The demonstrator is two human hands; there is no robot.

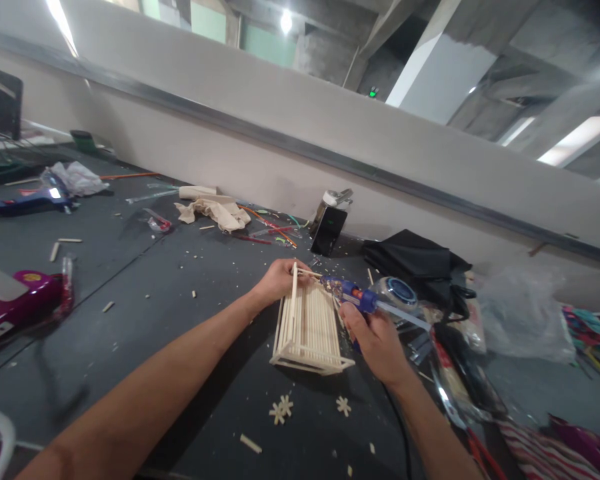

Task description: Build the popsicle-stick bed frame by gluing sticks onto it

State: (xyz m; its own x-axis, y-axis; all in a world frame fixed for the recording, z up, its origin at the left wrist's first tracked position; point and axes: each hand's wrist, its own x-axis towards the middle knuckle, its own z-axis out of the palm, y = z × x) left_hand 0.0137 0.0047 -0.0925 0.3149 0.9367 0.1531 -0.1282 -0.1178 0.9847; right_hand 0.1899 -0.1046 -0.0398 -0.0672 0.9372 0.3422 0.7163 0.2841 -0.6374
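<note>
My right hand is wrapped round a blue hot glue gun with a clear glue stick in its back end. The gun's nozzle points left, at the far end of a small frame made of thin wooden sticks. Closed on that far end is my left hand, its fingertips partly hidden behind an upright stick. The frame has a slatted panel and a rectangular near end, and stands on the dark table. Star-shaped pieces of short sticks lie in front of it.
A phone leans on a stand by the wall. Right of the frame are a tape roll, a black bag and plastic bags. Leftward lie a beige cloth, another blue glue gun and a purple device. Stick scraps are scattered around.
</note>
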